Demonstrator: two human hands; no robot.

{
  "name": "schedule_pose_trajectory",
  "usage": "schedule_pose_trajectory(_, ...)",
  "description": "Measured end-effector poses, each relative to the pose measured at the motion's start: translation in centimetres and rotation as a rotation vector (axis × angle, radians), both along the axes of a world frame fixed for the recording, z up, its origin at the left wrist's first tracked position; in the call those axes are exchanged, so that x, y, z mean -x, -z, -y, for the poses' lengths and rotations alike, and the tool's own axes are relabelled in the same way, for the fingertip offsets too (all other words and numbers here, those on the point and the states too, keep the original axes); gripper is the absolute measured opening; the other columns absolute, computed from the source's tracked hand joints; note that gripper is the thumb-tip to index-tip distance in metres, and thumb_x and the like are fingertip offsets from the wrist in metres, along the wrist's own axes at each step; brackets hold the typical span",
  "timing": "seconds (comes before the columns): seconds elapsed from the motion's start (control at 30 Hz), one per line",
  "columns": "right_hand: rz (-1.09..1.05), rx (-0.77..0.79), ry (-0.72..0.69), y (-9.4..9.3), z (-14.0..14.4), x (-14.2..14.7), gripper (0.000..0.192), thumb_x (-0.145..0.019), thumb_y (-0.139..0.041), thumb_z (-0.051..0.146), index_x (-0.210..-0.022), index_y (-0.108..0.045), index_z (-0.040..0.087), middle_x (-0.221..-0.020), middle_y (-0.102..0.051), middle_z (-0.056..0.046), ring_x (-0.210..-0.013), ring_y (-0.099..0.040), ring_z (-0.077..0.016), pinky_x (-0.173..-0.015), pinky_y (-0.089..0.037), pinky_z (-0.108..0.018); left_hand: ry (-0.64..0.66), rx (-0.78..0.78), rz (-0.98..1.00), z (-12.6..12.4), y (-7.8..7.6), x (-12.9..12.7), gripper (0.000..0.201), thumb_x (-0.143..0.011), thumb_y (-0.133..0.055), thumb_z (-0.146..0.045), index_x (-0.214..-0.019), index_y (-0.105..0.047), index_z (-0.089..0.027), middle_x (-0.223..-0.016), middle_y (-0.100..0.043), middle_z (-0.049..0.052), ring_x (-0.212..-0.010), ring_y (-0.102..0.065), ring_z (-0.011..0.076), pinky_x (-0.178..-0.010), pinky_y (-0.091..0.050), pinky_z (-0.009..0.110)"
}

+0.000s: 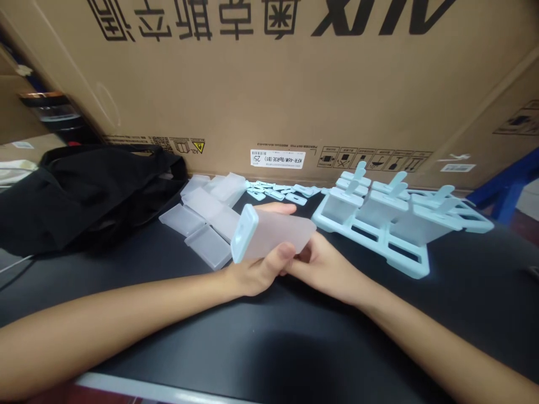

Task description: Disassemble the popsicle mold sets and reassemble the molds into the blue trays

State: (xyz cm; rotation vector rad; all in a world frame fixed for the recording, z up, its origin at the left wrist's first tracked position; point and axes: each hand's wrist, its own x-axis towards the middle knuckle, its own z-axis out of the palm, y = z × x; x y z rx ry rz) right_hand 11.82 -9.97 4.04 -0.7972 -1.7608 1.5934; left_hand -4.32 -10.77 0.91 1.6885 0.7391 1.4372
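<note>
- Nearest us, the left hand (252, 275), its fingers wrapped round a frosted mould (282, 230), thumb flat across the near face; the mould is up above the bench (189, 342), mid-picture!
- In comes the right hand (328, 269), fingers curled at the mould's plain end; whether they grip it, I can't tell.
- Danger here: that smooth plastic might well slide if the thumb eases, and down it could go. Squeeze too hard and the thin-looking walls may flex, perhaps working the cap (244, 234) loose.
- And what a look: a flat, milky, see-through body, tilted, pale-blue cap facing left with a small round mark. No stick visible on it.
- Off to the right, the blue rack (406, 269) with its standing moulds; a swinging right forearm could, I'd judge, knock it.
- Beyond the left hand, loose cases (208, 205), then small blue pieces (296, 199), easily scattered by a stray knuckle.
</note>
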Motion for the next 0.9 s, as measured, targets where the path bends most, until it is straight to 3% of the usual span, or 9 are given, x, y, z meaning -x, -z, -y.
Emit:
schedule_pose_trajectory(0.1, 0.049, -0.097, 0.052, -0.1, 0.0, 0.1, 0.025, -0.085, -0.069, 0.028, -0.103, -0.052, 0.023, -0.091, -0.068, -0.001, -0.079, -0.069, -0.0164, -0.076, -0.059, -0.033, -0.11, -0.117, 0.111, -0.1, 0.2, -0.1, 0.053, -0.09, -0.061, -0.06, -0.129, -0.051, -0.026, -0.104, -0.064, 0.006, -0.074, -0.065, 0.0168, -0.07, -0.057, 0.035)
schedule_pose_trajectory(0.23, 0.468, -0.629, 0.165, -0.1, -0.8, -1.0, 0.01, -0.089, -0.058, 0.02, -0.098, -0.057, 0.019, -0.092, -0.063, -0.006, -0.082, -0.063, -0.02, -0.076, -0.053, -0.036, -0.114, -0.113, -0.06, -0.4, -0.6, -0.2, 0.05, -0.094, -0.056, -0.059, -0.128, -0.052, -0.023, -0.105, -0.067, 0.009, -0.095, -0.068, 0.0243, -0.084, -0.058, 0.041)
schedule_pose_trajectory(0.3, 0.66, -0.767, 0.195, 0.0, -1.5, -1.7, 0.011, -0.089, -0.056, 0.019, -0.1, -0.058, 0.018, -0.099, -0.063, -0.01, -0.089, -0.062, -0.023, -0.079, -0.051, -0.038, -0.087, -0.097, -0.148, -0.5, -1.2, -0.3, 0.043, -0.096, -0.054, -0.055, -0.125, -0.055, -0.023, -0.109, -0.068, 0.009, -0.102, -0.068, 0.0252, -0.093, -0.056, 0.043)
schedule_pose_trajectory(0.43, 0.859, -0.729, 0.154, -0.1, -2.6, -2.9, 0.012, -0.088, -0.054, 0.016, -0.098, -0.061, 0.019, -0.096, -0.065, -0.009, -0.088, -0.063, -0.0218, -0.075, -0.048, -0.032, -0.053, -0.048, -0.21, -0.8, -1.7, -0.6, 0.032, -0.098, -0.056, -0.044, -0.121, -0.059, -0.022, -0.12, -0.068, 0.007, -0.111, -0.066, 0.0225, -0.102, -0.051, 0.039)
schedule_pose_trajectory(0.53, 0.942, -0.665, 0.157, -0.8, -2.9, -3.6, 0.014, -0.081, -0.057, 0.014, -0.094, -0.061, 0.019, -0.09, -0.066, -0.007, -0.077, -0.062, -0.019, -0.064, -0.044, -0.027, -0.017, -0.005, -0.263, -0.9, -1.6, -0.8, 0.027, -0.098, -0.057, -0.04, -0.117, -0.063, -0.022, -0.11, -0.071, 0.004, -0.102, -0.067, 0.0186, -0.095, -0.054, 0.032)
schedule_pose_trajectory(0.63, 0.996, -0.671, 0.138, -1.8, -3.2, -4.5, 0.01, -0.075, -0.058, 0.013, -0.081, -0.063, 0.019, -0.078, -0.063, -0.004, -0.067, -0.058, -0.017, -0.059, -0.041, -0.027, -0.062, 0.044, -0.317, -1.0, -1.4, -0.9, 0.029, -0.096, -0.06, -0.04, -0.117, -0.064, -0.021, -0.105, -0.07, 0.004, -0.097, -0.068, 0.0182, -0.086, -0.055, 0.03)
schedule_pose_trajectory(0.73, 0.886, -0.808, 0.262, -3.4, -3.2, -5.4, 0.009, -0.078, -0.059, 0.013, -0.079, -0.066, 0.018, -0.075, -0.062, -0.003, -0.064, -0.057, -0.0159, -0.062, -0.043, -0.03, -0.136, 0.0, -0.385, -1.1, -1.3, -1.0, 0.027, -0.091, -0.064, -0.036, -0.112, -0.066, -0.019, -0.1, -0.066, 0.005, -0.087, -0.066, 0.0179, -0.079, -0.054, 0.031)
schedule_pose_trajectory(0.83, 0.487, -0.864, 0.483, -5.4, -2.6, -5.9, 0.004, -0.085, -0.065, 0.023, -0.085, -0.067, 0.02, -0.081, -0.064, -0.003, -0.065, -0.06, -0.0162, -0.063, -0.048, -0.032, -0.159, -0.121, -0.436, -1.0, -1.5, -1.1, 0.02, -0.089, -0.065, -0.026, -0.107, -0.067, -0.019, -0.098, -0.06, 0.004, -0.082, -0.063, 0.0161, -0.076, -0.053, 0.03)
schedule_pose_trajectory(0.9, 0.176, -0.821, 0.544, -6.4, -1.7, -5.7, 0.003, -0.087, -0.068, 0.026, -0.087, -0.068, 0.023, -0.086, -0.066, -0.003, -0.069, -0.063, -0.0175, -0.065, -0.052, -0.034, -0.147, -0.2, -0.438, -0.9, -1.7, -1.1, 0.023, -0.085, -0.064, -0.018, -0.108, -0.064, -0.019, -0.102, -0.059, 0.006, -0.09, -0.063, 0.0178, -0.082, -0.053, 0.032)
